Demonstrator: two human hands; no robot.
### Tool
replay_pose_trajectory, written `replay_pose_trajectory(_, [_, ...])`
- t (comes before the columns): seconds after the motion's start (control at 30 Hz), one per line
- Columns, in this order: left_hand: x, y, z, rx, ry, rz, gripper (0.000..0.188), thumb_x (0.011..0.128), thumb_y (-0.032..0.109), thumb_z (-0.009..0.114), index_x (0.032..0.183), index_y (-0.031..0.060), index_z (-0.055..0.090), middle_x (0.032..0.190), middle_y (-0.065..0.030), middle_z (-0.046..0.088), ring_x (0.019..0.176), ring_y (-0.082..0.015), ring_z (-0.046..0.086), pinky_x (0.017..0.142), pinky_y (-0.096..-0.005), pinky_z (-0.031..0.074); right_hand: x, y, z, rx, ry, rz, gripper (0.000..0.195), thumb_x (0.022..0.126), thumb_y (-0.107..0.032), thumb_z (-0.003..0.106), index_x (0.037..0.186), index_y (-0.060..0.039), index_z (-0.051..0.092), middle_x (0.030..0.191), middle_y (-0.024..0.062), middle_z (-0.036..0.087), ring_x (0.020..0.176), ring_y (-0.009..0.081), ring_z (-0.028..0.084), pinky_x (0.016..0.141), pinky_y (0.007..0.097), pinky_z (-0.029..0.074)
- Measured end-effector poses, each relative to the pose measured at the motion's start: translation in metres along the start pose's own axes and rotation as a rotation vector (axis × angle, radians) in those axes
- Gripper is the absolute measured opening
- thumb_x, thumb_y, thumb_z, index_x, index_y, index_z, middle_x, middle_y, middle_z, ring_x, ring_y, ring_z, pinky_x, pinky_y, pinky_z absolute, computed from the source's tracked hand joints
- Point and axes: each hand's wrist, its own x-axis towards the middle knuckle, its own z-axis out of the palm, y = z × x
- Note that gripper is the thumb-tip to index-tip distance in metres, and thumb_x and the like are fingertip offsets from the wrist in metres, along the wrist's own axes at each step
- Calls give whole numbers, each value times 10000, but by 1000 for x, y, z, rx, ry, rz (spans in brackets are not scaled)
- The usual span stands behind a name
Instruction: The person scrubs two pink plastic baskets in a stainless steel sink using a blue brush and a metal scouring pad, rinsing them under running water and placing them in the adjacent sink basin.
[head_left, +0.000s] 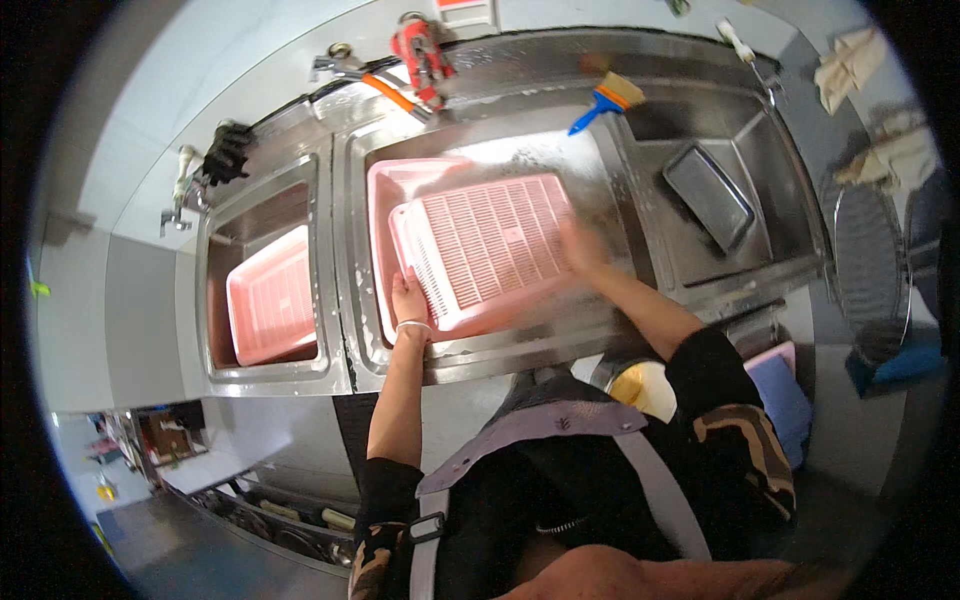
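Note:
A pink slotted plastic basket (491, 244) is tilted over the middle basin of a stainless steel sink (525, 367), its slotted base facing up. My left hand (409, 298) grips its near left edge. My right hand (585, 244) is at the basket's right edge, blurred by motion; its fingers are too smeared to tell their hold. Beneath, on the left of the basin, lies another pink plastic container (382, 184), partly covered by the basket.
The left basin holds a pink slotted basket (274, 300); the right basin holds a metal tray (709, 196). A blue-handled brush (596, 111) lies on the divider. Along the back are an orange-sleeved faucet (386, 94), red gloves (421, 60) and black gloves (226, 152).

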Motion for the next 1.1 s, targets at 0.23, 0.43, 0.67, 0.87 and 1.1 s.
replay_pose_trajectory(0.23, [-2,4,-4,-64,-46,-6,354,1100,329,512,1099,-13,604,939,-67,690,821,-131,597,759,-307,505,-48,-126,134,-306,-22,-777,162,1004,-205,538,963,-49,547,882,159,643,808,324,670,736,460,543])
replay_pose_trajectory(0.43, [-9,21,4,-4,8,8,344,1099,320,514,1098,-11,603,924,-77,696,813,-132,602,755,-311,507,-8,11,11,88,-55,-73,252,1044,-147,467,1027,18,657,983,147,710,850,243,697,808,420,584])
replay_pose_trajectory(0.67, [-7,12,0,154,46,62,438,1097,334,504,1277,-60,568,999,-125,714,848,-178,632,765,-338,522,-71,-123,133,-287,82,-919,205,974,-206,618,855,-45,574,781,119,612,758,301,645,734,430,523])
replay_pose_trajectory(0.87, [-1,0,-11,-58,-16,45,430,1109,302,477,1338,-58,536,1131,-135,684,974,-176,612,869,-298,507,10,-5,-16,-574,220,-31,322,1069,-274,449,997,-1,606,914,221,680,821,409,673,806,516,531])
replay_pose_trajectory(1.1, [-6,55,-23,-171,-15,49,346,1111,284,479,1251,-26,539,1029,-68,668,888,-133,598,790,-292,515,39,108,-34,-525,163,51,327,1055,-294,512,1147,5,608,1067,218,687,944,436,656,838,523,510])
